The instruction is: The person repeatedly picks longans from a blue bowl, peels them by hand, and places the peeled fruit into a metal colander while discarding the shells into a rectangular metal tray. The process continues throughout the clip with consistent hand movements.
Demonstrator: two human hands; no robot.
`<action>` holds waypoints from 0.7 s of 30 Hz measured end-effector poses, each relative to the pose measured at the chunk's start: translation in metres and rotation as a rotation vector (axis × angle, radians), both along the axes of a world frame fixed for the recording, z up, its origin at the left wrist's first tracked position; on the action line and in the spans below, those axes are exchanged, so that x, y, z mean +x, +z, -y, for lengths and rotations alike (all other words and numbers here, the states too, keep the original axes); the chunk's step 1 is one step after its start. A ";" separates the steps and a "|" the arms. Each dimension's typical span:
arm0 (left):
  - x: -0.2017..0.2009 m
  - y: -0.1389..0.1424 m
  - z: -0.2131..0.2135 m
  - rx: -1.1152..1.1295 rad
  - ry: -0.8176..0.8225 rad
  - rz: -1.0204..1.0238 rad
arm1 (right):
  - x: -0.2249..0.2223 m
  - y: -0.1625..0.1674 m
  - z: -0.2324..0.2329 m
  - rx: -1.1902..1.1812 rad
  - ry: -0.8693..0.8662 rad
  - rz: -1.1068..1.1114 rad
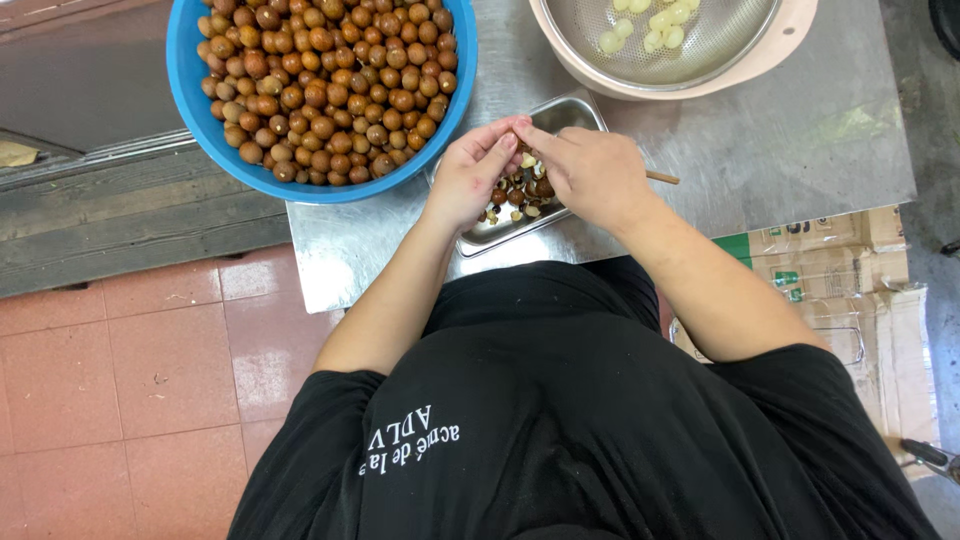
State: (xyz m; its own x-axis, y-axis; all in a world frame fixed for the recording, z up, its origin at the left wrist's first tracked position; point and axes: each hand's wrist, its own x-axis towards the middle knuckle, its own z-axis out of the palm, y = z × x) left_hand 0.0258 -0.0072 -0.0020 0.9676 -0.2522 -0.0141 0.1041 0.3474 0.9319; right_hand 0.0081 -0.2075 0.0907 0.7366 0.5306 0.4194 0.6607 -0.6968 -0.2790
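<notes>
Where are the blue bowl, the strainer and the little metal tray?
Blue bowl [205, 120]: head view, left rim.
Strainer [720, 45]: head view, bare mesh.
Metal tray [565, 108]: head view, far bare corner.

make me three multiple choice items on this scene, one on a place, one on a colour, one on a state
1. Where does the round blue plastic basin of small brown round fruits sit?
A. on the red tiled floor
B. on the far left corner of the steel table
C. inside the metal strainer

2. What colour are the peeled fruits in the round metal mesh strainer?
A. pale whitish green
B. dark brown
C. bright red

3. What are the hands doing?
A. resting flat on the table
B. lifting the basin
C. meeting fingertip to fingertip over the small rectangular steel tray of shells

Answers:
1 B, the basin overhangs the steel table at its far left corner.
2 A, the peeled ones look pale and translucent.
3 C, the left hand and right hand pinch together above the tray, a thin wooden stick poking out of the right grip.
</notes>
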 end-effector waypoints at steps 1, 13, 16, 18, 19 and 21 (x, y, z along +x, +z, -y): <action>0.003 -0.002 -0.001 -0.023 -0.022 -0.002 | 0.001 -0.004 0.000 0.039 0.003 -0.037; -0.006 -0.013 -0.004 -0.235 -0.079 -0.129 | 0.013 -0.024 0.012 0.091 -0.110 -0.609; -0.008 -0.017 -0.001 -0.305 -0.026 -0.115 | 0.005 -0.028 0.011 0.248 -0.136 -0.731; -0.009 -0.020 0.001 -0.346 -0.001 -0.080 | 0.002 -0.033 0.009 0.449 -0.102 -0.850; -0.009 -0.021 0.003 -0.357 0.010 -0.062 | 0.003 -0.035 0.007 0.551 -0.068 -0.931; -0.010 -0.022 0.006 -0.372 0.024 -0.047 | 0.006 -0.040 0.005 0.758 -0.002 -1.093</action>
State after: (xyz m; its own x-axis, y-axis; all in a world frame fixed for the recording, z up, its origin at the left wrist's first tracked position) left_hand 0.0161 -0.0135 -0.0240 0.9738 -0.2255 0.0296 0.1314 0.6639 0.7362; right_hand 0.0138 -0.2128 0.0504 0.8823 0.4283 -0.1953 -0.1511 -0.1352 -0.9792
